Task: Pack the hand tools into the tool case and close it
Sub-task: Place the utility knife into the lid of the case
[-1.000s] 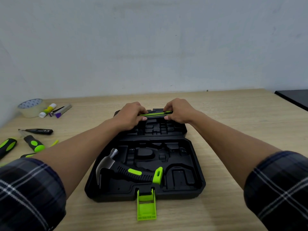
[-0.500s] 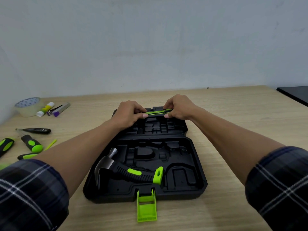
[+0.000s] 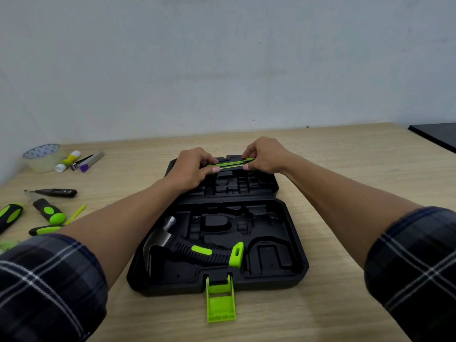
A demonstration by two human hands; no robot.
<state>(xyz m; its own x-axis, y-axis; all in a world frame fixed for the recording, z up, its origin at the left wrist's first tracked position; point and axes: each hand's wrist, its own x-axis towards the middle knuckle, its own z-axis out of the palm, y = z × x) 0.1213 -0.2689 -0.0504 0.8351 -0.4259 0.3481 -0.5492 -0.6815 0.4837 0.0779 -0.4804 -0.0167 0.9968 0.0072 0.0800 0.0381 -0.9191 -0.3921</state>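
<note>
The black tool case (image 3: 293,253) lies open on the wooden table, its green latch (image 3: 220,301) hanging over the front edge. A hammer (image 3: 197,250) with a black and green handle rests in the near half. Over the far half, my left hand (image 3: 191,169) and my right hand (image 3: 264,155) pinch the two ends of a slim black and green tool (image 3: 230,164), held level just above the tray. Which slot it sits over is hidden by my fingers.
At the left lie loose tools: a black tester pen (image 3: 55,192), a green and black screwdriver (image 3: 49,211), other green handles (image 3: 11,214), and a thin green stick (image 3: 75,213). A tape roll (image 3: 43,156), glue stick (image 3: 67,161) and purple-tipped item (image 3: 91,162) sit at the back left. A dark surface (image 3: 436,134) lies far right.
Both hands keep their hold on the slim tool over the case's far half, with hardly any shift. The view has tilted slightly.
</note>
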